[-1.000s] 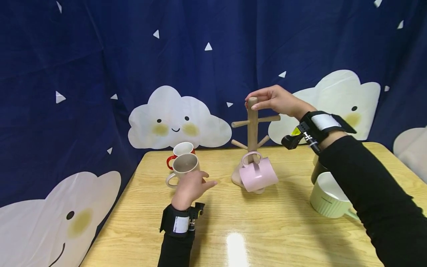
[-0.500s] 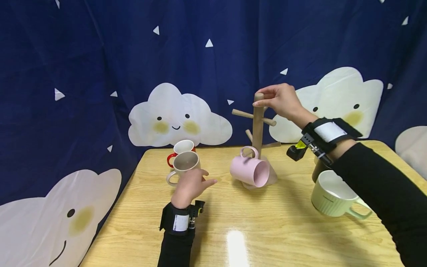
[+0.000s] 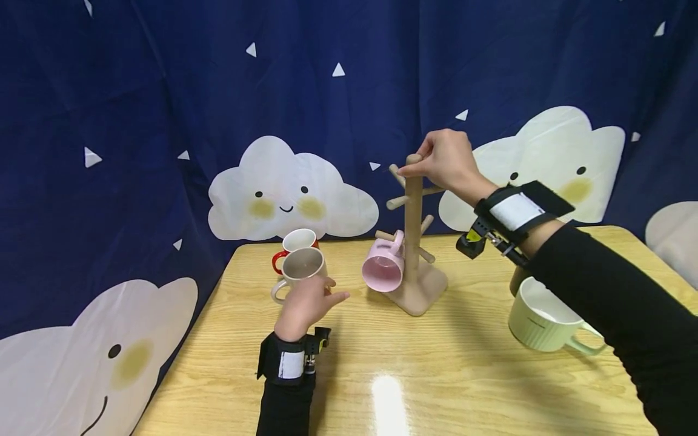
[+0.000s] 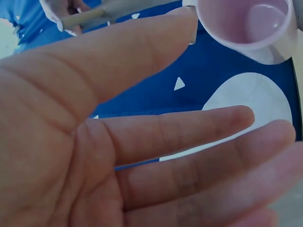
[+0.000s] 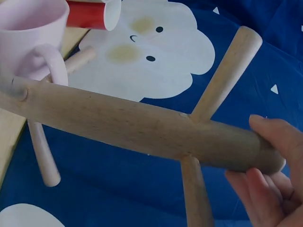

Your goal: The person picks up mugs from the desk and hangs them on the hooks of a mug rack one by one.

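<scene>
My right hand (image 3: 448, 158) pinches the top of a wooden mug tree (image 3: 413, 212) between thumb and fingers; the right wrist view shows the grip on the post's end (image 5: 267, 156). A pink mug (image 3: 383, 266) hangs by its handle from a low left peg, its mouth facing the front. My left hand (image 3: 306, 306) is held in front of a beige mug (image 3: 303, 266), its fingers extended and nothing in its grasp. In the left wrist view the palm and fingers (image 4: 189, 137) are spread; whether they touch the beige mug cannot be told.
A red mug (image 3: 300, 240) with a white inside stands behind the beige one. At the right sits a pale green ribbed mug (image 3: 542, 318), with a dark mug (image 3: 519, 278) partly hidden behind my right sleeve. A dark blue cloud-printed curtain (image 3: 305, 91) hangs behind the wooden table (image 3: 436, 387).
The mug tree has turned under my right hand. With it, the pink mug has swung from the front right round to the left side. My left hand has stayed nearly still.
</scene>
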### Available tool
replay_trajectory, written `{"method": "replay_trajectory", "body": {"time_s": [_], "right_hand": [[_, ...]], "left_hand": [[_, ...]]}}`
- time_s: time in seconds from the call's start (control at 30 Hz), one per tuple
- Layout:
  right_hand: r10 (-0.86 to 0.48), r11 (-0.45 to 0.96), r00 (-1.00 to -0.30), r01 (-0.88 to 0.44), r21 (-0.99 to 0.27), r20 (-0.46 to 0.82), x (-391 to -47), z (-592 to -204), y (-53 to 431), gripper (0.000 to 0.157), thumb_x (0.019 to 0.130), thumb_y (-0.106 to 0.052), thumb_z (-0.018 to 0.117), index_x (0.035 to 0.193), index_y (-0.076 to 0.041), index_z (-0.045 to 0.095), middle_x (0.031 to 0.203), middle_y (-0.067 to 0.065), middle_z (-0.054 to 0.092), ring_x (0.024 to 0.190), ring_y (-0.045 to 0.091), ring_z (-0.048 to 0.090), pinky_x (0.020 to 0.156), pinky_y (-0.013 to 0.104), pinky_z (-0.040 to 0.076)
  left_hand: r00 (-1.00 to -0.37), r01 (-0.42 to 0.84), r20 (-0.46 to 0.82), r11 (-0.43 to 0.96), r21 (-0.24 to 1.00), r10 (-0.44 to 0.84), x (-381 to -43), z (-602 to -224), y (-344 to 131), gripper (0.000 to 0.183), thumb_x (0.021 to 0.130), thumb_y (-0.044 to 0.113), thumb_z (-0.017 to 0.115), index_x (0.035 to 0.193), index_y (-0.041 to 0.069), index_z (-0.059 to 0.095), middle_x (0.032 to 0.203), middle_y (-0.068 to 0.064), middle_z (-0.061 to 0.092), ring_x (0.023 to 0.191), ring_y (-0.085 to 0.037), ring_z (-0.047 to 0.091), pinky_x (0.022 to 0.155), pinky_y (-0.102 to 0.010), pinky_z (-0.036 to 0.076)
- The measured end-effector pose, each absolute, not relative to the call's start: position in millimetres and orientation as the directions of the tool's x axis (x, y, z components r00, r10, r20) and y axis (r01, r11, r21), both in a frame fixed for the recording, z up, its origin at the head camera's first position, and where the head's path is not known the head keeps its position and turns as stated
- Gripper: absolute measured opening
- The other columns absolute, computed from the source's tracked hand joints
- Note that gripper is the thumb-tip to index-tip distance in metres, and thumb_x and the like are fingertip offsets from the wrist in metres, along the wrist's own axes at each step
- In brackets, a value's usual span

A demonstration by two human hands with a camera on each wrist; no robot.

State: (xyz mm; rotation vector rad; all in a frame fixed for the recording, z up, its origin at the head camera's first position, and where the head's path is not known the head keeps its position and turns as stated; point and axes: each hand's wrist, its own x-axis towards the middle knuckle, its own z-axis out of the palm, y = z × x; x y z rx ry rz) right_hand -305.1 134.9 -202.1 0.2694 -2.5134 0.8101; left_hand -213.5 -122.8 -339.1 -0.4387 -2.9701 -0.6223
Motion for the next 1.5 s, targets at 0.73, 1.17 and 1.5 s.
{"method": "replay_trajectory", "body": {"time_s": [0.73,1.17,1.5], "right_hand": [[0.011,0.83,-0.9,-0.235,-0.505,0.436,-285,-190,123,0.058,0.062,-0.052,0.071,0.084,0.001,0.062,0.085,0.014,0.061,0.082,0.025,0.053,0.069,0.037,0.045],[0.258,0.568,-0.903,-0.145,-0.81,0.343,-209,-277,208,0.054,0.071,-0.05,0.065,0.109,-0.012,0.063,0.092,-0.015,0.065,0.083,0.0,0.057,0.066,0.013,0.042],[0.243,0.641,-0.938,-0.038,-0.767,0.249,-203,-337,228,0.057,0.077,-0.053,0.057,0.113,-0.009,0.061,0.107,0.014,0.064,0.08,-0.005,0.052,0.072,0.033,0.044]], "left_hand": [[-0.957,0.288,0.143,0.864,0.412,0.251,-212,-340,-126,0.041,0.077,0.038,0.063,0.097,0.003,0.066,0.08,-0.008,0.067,0.065,-0.014,0.056,0.057,-0.032,0.047],[-0.952,0.305,0.154,0.872,0.383,0.265,-214,-336,-126,0.043,0.078,0.04,0.062,0.098,0.003,0.066,0.076,-0.006,0.066,0.062,-0.012,0.055,0.056,-0.031,0.047],[-0.954,0.298,0.138,0.879,0.373,0.265,-214,-338,-124,0.04,0.078,0.039,0.062,0.097,0.004,0.066,0.076,-0.006,0.066,0.061,-0.012,0.054,0.055,-0.031,0.046]]}}
